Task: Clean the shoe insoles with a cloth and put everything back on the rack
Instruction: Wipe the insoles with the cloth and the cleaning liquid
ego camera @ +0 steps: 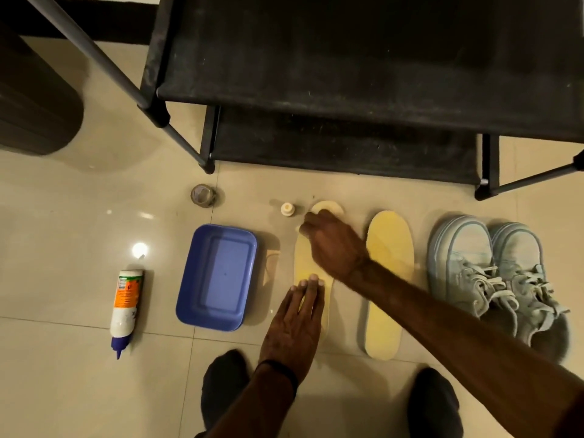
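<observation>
Left hand (292, 327) flat, fingers straight, pressing insole (311, 267) — right hand (335, 245) grip curled on cloth (327, 208).

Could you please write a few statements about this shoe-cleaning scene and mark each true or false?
1. The left hand lies flat on the left insole. True.
2. The tub is red. False: it is blue.
3. The shoes sit on the rack. False: they stand on the floor.
4. The bottle lies on its side. True.
5. The right hand is over the right insole. False: it is over the left one.
</observation>
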